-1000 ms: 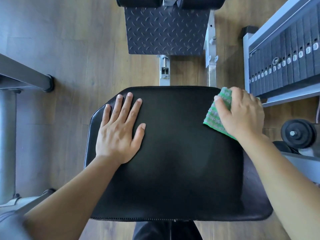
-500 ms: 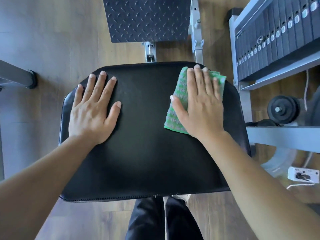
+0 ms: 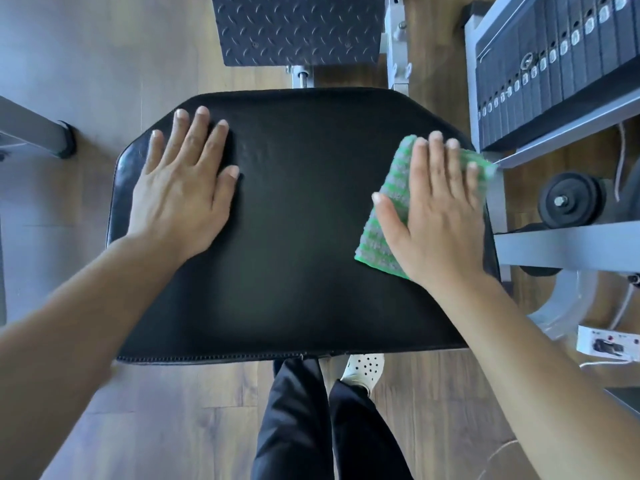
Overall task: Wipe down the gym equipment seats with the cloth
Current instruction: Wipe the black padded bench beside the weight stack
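Observation:
A black padded seat (image 3: 298, 237) fills the middle of the view. My left hand (image 3: 183, 188) lies flat on its left part, fingers straight and spread. My right hand (image 3: 436, 216) presses flat on a green and grey cloth (image 3: 377, 237) at the seat's right edge, fingers straight. Most of the cloth is hidden under the palm; its left strip and far right corner show.
A weight stack (image 3: 554, 64) and grey frame (image 3: 568, 244) stand close on the right, with a black roller (image 3: 568, 200) beside the seat. A diamond-plate footrest (image 3: 298, 29) lies beyond the seat. A power strip (image 3: 609, 346) sits on the wooden floor. My legs stand below the seat's near edge.
My right hand slid the cloth from the seat's far middle back toward the right edge and a little nearer to me. My left hand stayed flat on the seat.

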A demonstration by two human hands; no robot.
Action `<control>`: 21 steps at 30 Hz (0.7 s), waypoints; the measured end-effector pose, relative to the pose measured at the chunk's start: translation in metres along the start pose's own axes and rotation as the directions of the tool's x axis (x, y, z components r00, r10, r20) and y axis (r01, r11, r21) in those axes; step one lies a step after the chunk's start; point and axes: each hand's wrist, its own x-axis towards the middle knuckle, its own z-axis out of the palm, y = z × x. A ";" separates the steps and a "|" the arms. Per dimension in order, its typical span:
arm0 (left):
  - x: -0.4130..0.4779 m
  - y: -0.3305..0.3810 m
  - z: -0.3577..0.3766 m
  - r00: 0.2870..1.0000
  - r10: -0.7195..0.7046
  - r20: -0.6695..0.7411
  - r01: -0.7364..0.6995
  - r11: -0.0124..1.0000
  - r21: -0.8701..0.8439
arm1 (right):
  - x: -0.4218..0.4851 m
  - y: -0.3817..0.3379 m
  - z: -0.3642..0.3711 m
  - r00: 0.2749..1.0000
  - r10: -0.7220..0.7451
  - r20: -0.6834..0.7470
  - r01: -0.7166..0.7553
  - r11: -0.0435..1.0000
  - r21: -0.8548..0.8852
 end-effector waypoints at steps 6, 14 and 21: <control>-0.045 0.044 0.002 0.997 0.079 0.004 -0.078 0.988 -0.137 | -0.004 -0.027 0.004 0.987 -0.162 0.007 0.162 0.987 0.008; -0.060 0.057 0.019 0.998 0.051 0.022 -0.050 0.998 -0.044 | -0.031 0.026 -0.003 1.000 0.031 -0.002 -0.031 0.999 0.011; -0.060 0.059 0.020 0.999 0.038 0.015 -0.037 0.998 -0.054 | -0.040 -0.009 -0.003 0.996 -0.081 0.025 0.081 0.997 -0.002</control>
